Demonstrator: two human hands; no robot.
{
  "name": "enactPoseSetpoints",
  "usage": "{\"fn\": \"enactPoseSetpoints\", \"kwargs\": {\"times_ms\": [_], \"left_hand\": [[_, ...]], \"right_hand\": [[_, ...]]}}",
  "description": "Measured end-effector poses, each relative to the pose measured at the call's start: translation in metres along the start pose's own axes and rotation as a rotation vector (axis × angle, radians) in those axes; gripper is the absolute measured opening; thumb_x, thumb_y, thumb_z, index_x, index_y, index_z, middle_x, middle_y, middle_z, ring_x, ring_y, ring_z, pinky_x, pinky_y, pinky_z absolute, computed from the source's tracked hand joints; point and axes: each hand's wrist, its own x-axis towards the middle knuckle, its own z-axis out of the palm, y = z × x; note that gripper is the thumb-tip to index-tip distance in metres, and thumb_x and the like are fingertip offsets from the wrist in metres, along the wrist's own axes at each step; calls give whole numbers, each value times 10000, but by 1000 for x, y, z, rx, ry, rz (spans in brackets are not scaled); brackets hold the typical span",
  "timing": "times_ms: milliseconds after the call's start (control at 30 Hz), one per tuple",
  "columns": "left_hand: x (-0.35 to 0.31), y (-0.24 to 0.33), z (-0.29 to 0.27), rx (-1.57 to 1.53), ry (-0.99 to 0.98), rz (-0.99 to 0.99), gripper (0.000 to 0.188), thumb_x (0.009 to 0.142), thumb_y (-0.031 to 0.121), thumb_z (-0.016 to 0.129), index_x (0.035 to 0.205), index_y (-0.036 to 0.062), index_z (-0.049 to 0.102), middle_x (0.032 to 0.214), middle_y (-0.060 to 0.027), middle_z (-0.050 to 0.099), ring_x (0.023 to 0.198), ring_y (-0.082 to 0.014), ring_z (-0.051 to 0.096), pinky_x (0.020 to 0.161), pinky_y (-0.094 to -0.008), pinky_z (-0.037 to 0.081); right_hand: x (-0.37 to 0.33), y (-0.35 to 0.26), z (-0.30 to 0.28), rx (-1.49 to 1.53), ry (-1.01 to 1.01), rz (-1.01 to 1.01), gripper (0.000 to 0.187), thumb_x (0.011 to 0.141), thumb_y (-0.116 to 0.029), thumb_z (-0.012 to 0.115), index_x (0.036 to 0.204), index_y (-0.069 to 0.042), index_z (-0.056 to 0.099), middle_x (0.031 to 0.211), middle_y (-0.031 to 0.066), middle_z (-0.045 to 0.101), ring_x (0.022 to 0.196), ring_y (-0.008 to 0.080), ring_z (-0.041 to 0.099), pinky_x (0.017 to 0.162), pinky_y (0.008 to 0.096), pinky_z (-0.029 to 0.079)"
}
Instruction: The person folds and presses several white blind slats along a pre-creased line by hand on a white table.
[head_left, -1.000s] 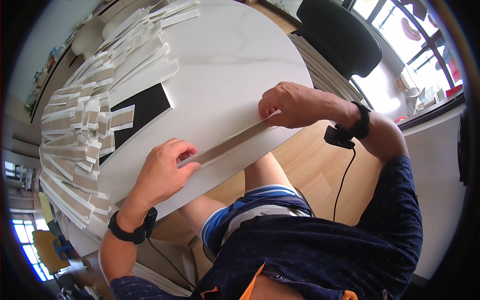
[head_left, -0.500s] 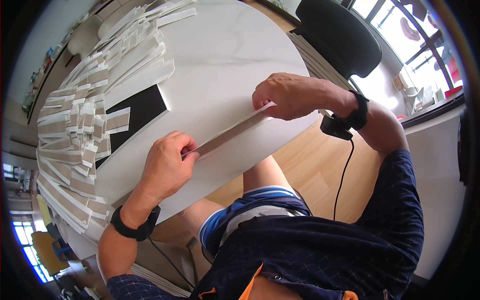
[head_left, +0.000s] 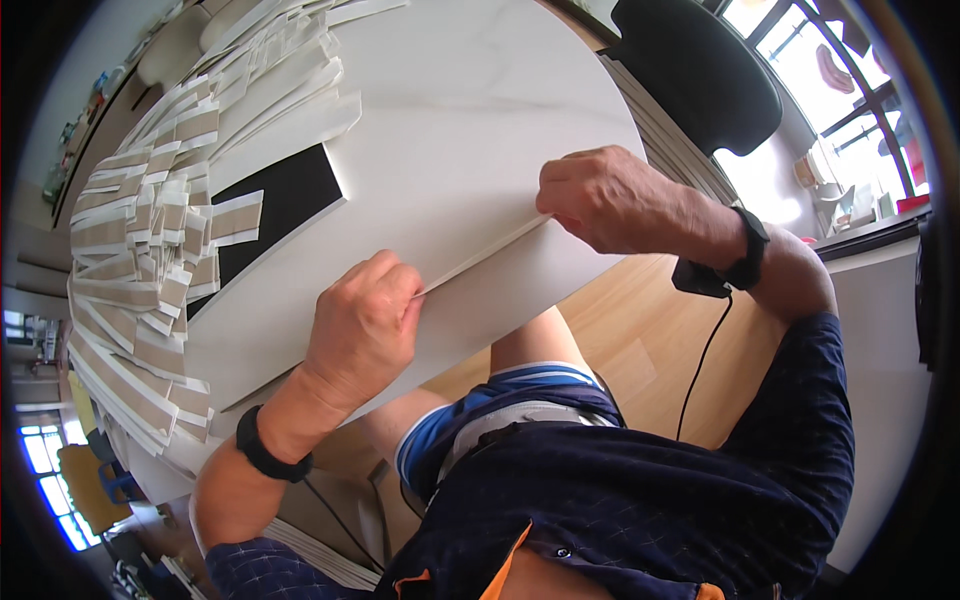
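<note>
A long narrow white strip stretches between my two hands, just over the near edge of the white table. It is seen nearly edge-on. My left hand pinches its left end, with the thumb and fingers closed together. At the other end, my right hand grips the strip with curled fingers, partly hiding that tip. Many white strips with beige middles lie in an overlapping heap on the left. Plainer white strips lie behind them.
A flat black rectangle lies between the heap and my left hand. Past the table's far right side stands a dark chair. Black bands circle both wrists; a cable hangs from a black box by my right arm.
Both hands have shifted right, carrying the strip along. The strip has turned, so its beige face no longer shows and it looks thinner.
</note>
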Motion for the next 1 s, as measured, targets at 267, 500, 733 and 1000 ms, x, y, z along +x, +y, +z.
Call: {"fn": "enactPoseSetpoints", "kwargs": {"times_ms": [267, 500, 733, 1000], "left_hand": [[-6, -2, 4, 108, 38, 68, 122, 828, -45, 738, 919, 15, 683, 891, -140, 647, 827, -380, 671, 711, -456, 546], [-2, 8, 3, 68, 92, 77, 126, 834, -39, 711, 940, 29, 700, 900, -107, 655, 822, -334, 684, 690, -425, 568], [-3, 4, 11, 239, 70, 201, 76, 828, -7, 637, 861, 54, 665, 863, -76, 603, 756, -280, 648, 646, -391, 575], [-4, 5, 14, 354, 29, 243, 352, 775, 315, 763, 954, 20, 694, 863, -82, 612, 760, -268, 660, 644, -374, 582]], "right_hand": [[-6, -12, 4, -157, 61, -54, 69, 846, 33, 702, 831, 0, 643, 860, 102, 632, 815, 279, 675, 708, 396, 599], [-8, -11, 7, -179, 41, -38, 79, 833, 28, 691, 796, -6, 630, 865, 100, 616, 845, 284, 668, 720, 410, 593], [-9, -17, 7, -174, 26, -7, 83, 831, 36, 688, 794, -10, 631, 885, 97, 624, 854, 280, 671, 727, 407, 597], [-11, -25, 14, -268, 60, -25, 78, 896, -16, 749, 913, 33, 690, 842, 110, 627, 781, 246, 675, 705, 370, 606]]}}
